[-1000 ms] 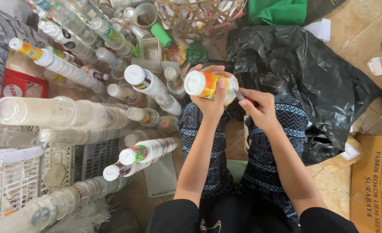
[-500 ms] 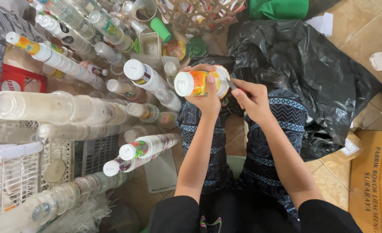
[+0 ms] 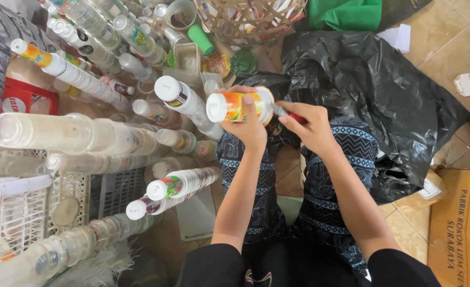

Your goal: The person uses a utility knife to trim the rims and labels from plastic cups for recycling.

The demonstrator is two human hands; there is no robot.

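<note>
— What does the left hand [image 3: 248, 125] have?

— It is wrapped around a small white plastic bottle with an orange and green label [image 3: 240, 106], held sideways above the lap, its white cap pointing to the person's left. The thumb lies over the label and the fingers close round the far side.

— And the right hand [image 3: 312, 125]?

— Closed on a thin tool with a red handle [image 3: 293, 116], whose tip meets the bottom end of the bottle. I cannot tell whether it is a blade or a pen.

— What has changed over the last second?

— The bottle sits a little lower and further to the person's left than a second ago, and in the last half second it has hardly shifted. The right hand has come in closer, so the tool now touches the bottle's base rather than standing just off it. I judge that the work on the label or the base is in hand, not finished, since the label is still whole on the bottle.

— What lies around?

— A black plastic bag [image 3: 373, 90] spreads over the tiled floor just beyond the hands. To the person's left, rows of clear and white plastic bottles [image 3: 75, 133] lie stacked end to end, beside a white plastic basket [image 3: 11, 212]. A woven bamboo basket [image 3: 245, 21] stands further off, and a brown cardboard box [image 3: 463, 223] lies at the right.
</note>
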